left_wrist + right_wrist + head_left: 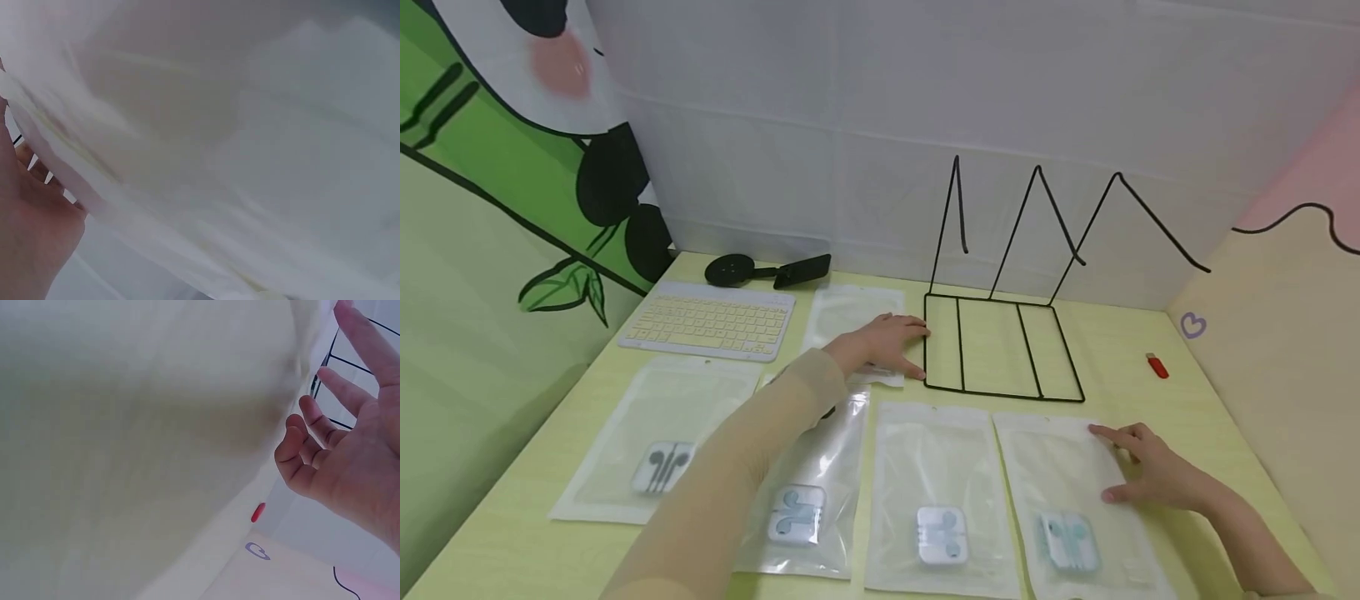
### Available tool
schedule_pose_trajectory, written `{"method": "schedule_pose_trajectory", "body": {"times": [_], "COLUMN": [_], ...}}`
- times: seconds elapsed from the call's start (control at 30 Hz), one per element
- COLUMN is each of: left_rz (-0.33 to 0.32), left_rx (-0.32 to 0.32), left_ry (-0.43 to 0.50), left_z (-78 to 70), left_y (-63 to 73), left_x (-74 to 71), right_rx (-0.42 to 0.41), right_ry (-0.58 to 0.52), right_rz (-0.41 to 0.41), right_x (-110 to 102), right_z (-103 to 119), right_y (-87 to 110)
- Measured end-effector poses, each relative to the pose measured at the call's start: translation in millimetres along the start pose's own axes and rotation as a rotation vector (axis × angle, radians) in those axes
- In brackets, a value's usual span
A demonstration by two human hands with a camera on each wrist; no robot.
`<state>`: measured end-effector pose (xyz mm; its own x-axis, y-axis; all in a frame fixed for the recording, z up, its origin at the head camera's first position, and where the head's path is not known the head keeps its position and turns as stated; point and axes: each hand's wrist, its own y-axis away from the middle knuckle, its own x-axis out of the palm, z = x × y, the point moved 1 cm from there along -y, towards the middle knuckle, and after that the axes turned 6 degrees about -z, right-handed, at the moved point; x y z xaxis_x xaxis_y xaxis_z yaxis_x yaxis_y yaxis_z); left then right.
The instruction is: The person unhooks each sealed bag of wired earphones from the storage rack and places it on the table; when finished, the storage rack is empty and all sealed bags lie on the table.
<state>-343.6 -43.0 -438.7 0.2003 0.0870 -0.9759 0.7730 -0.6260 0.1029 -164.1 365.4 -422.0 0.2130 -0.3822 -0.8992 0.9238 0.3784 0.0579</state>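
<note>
My left hand (887, 342) reaches over a frosted zip bag (853, 308) at the back, its fingertips and thumb spread at the left edge of a black wire rack (1000, 392). In the left wrist view, pale blurred material covers most of the picture, with part of the left hand (40, 219) beside it. The right hand (1161, 471) is at the right edge of the rightmost zip bag (1052, 467), forefinger and thumb apart along that edge. That bag contains a white earphone case (1070, 542). In the right wrist view, the right hand (356, 444) has some fingers bent.
More zip bags with boxed earphones lie along the front: one at left (610, 467), a shiny one (838, 458) under the left arm, another in the middle (936, 467). A white keyboard (707, 321), a black folding stand (733, 270) and a red USB stick (1157, 366) lie farther back.
</note>
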Motion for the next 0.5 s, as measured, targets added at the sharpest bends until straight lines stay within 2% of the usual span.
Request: {"method": "schedule_pose_trajectory", "body": {"times": [0.13, 0.3, 0.5], "left_rz": [0.001, -0.015, -0.110], "left_rx": [0.006, 0.003, -0.008], "left_ry": [-0.012, -0.047, -0.008], "left_z": [0.8, 2.3, 1.3], "left_y": [-4.0, -2.4, 18.9], "left_x": [-1.1, -9.0, -33.5], "right_rx": [0.003, -0.012, -0.046], "right_ry": [-0.023, -0.040, 0.027], "right_rz": [0.002, -0.041, -0.155], "right_x": [-10.9, -34.5, -67.7], "right_z": [0.6, 9.1, 31.4], "right_y": [-3.4, -8.5, -15.7]}}
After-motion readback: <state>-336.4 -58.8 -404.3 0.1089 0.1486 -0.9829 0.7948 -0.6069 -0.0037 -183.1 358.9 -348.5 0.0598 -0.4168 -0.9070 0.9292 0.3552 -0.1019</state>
